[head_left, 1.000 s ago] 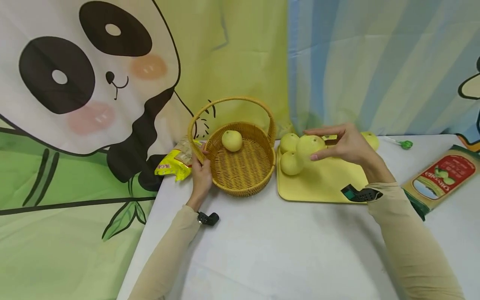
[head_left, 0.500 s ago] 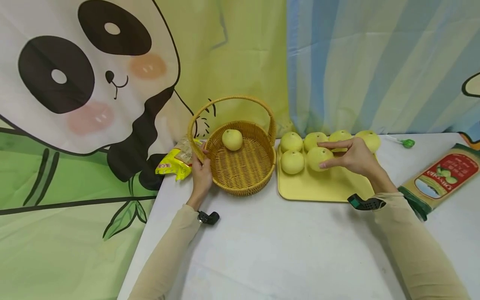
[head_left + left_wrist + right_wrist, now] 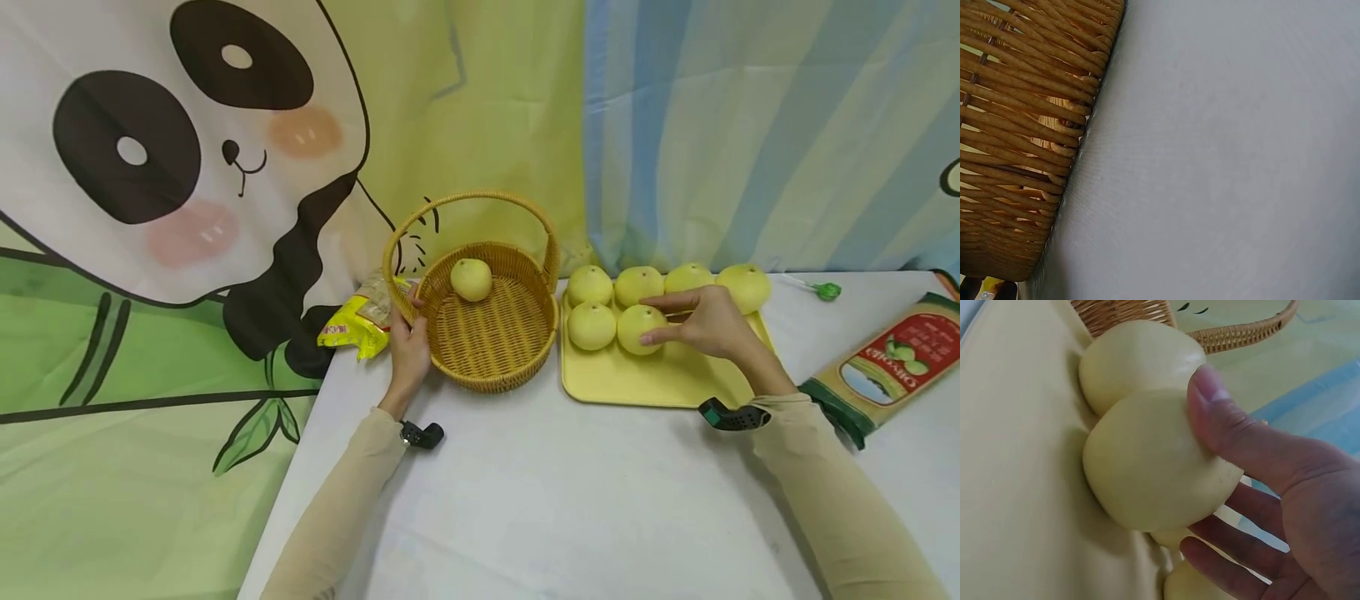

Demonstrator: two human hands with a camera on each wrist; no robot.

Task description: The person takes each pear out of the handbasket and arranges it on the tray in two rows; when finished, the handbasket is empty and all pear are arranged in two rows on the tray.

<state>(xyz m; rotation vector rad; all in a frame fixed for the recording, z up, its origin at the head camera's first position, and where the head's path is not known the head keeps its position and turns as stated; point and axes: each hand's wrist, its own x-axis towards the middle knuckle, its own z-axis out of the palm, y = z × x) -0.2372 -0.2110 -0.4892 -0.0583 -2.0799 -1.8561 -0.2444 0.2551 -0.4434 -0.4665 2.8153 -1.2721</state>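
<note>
My right hand (image 3: 705, 321) grips a round pale-yellow pear (image 3: 641, 330) between thumb and fingers, low at the yellow tray (image 3: 652, 385). In the right wrist view the thumb (image 3: 1213, 403) lies along the upper side of that pear, which sits right against a neighbouring pear (image 3: 1141, 359). Several more pears (image 3: 591, 285) stand along the tray's back edge. My left hand (image 3: 408, 350) holds the wicker basket (image 3: 491, 383) by its left side, near the foot of the handle. Inside the basket, one pear (image 3: 471, 279) rests towards the back. Only woven wall and tablecloth show in the left wrist view.
A yellow snack packet (image 3: 360, 325) lies left of the basket, partly behind the left hand. On the right are a green-headed lollipop (image 3: 825, 291) and a red, green and tan Olivoilà package (image 3: 885, 367). A printed curtain (image 3: 487, 100) hangs behind the white table (image 3: 540, 492).
My right hand has lowered its pear from above the tray to the front row, beside another pear. The left hand stays on the basket. The head view shifts slightly.
</note>
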